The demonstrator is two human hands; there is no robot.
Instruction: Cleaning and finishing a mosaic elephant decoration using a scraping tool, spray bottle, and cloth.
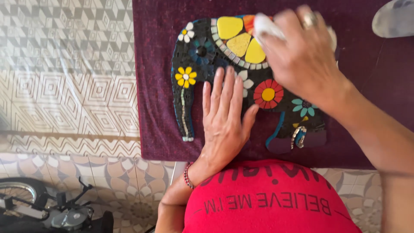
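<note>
A mosaic elephant plaque [202, 56] lies flat on a dark purple cloth [155, 121], its black body set with yellow, red and teal flower tiles. My left hand [224, 116] rests flat on the elephant's lower front, fingers spread and pointing away from me. Over the yellow and orange ear tiles, my right hand [302, 56] is closed around a white cloth [265, 25] and appears blurred. A ring shows on one finger of that hand, and a beaded bracelet [187, 174] circles my left wrist.
The purple cloth lies on a table covered with a clear-coated geometric-patterned sheet [64, 73]. A grey object [394, 17] sits at the top right corner. Below the table's edge are patterned floor tiles [125, 181] and part of a bicycle [47, 207] at bottom left.
</note>
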